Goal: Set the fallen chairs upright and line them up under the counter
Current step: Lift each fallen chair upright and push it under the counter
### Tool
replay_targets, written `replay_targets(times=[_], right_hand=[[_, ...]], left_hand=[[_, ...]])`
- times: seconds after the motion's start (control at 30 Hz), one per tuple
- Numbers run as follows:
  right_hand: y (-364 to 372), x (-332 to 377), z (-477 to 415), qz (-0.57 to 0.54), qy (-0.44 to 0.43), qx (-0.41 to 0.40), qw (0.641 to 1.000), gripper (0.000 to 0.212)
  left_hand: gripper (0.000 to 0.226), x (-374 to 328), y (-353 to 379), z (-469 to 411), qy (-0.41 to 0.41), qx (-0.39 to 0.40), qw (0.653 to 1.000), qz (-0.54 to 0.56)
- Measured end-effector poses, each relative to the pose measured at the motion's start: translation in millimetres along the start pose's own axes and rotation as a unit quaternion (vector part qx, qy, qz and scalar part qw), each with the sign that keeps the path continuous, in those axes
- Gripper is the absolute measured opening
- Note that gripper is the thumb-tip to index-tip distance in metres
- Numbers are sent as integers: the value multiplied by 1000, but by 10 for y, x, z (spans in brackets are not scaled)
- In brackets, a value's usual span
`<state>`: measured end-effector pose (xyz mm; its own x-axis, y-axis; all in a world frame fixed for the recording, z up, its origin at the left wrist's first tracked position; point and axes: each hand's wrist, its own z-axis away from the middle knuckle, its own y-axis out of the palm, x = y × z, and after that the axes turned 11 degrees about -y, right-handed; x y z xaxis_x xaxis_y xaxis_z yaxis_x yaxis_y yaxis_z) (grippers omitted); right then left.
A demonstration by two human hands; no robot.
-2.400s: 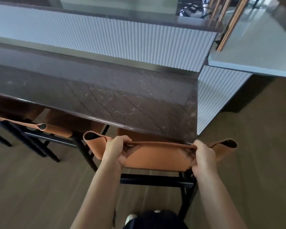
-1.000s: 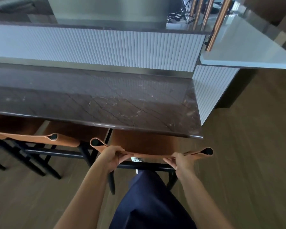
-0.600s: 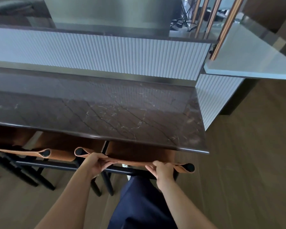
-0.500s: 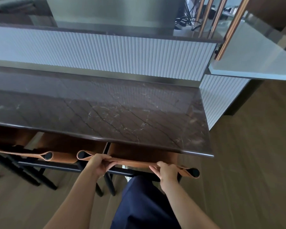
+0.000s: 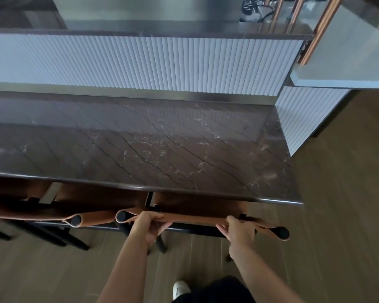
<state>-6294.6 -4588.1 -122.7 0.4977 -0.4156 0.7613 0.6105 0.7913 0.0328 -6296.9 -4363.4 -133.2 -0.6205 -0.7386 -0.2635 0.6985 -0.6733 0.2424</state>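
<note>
A chair with an orange leather back [image 5: 195, 218] and black frame stands upright, its seat tucked under the dark marble counter [image 5: 151, 149]. My left hand [image 5: 150, 221] grips the top edge of the backrest near its left end. My right hand [image 5: 239, 231] holds the same edge near the right end. A second orange chair [image 5: 90, 219] stands just to the left, its backrest end almost touching the first one. Further left, part of a third orange chair [image 5: 9, 211] shows under the counter.
A white ribbed panel [image 5: 140, 62] rises behind the counter. A lower white shelf [image 5: 348, 62] and copper posts [image 5: 319, 29] stand at the right. Wooden floor [image 5: 348, 193] lies to the right and behind. My shoe [image 5: 179, 289] is below.
The chair has slid forward under the counter with both hands still on its backrest. It now sits closer to the neighbouring chair on the left.
</note>
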Motion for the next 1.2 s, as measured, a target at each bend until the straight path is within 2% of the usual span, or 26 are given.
replay_targets(times=[0.13,0.23,0.3,0.37,0.5,0.7,0.83,1.0,1.2], right_hand=[[-6,-12,24,27,-10,-6,1000,42],[21,-2,29,19,-9,-13,1000,42],[35,-4,10,20,-9,-14,1000,43],[32,-4,11,22,-10,-14,1000,43],[19,24,22,3,-3,-1,1000,42],[-16,30,53,12,4,6,1000,46],[-37,22,53,35,4,14,999,41],[-37,17,49,45,13,9,999,48],[-29,-29,-31,44,5,24,999,45]], left_hand=[[18,15,-9,53,-5,-6,1000,-18],[6,29,-35,133,4,19,1000,-2],[17,23,-61,180,20,31,999,32],[26,-16,-96,203,37,20,997,61],[7,-98,-111,235,27,-7,999,46],[27,-37,-172,262,44,-30,998,35],[25,-27,-197,305,41,-31,998,40],[20,25,-249,318,39,-31,998,50],[19,43,-253,230,50,-48,995,75]])
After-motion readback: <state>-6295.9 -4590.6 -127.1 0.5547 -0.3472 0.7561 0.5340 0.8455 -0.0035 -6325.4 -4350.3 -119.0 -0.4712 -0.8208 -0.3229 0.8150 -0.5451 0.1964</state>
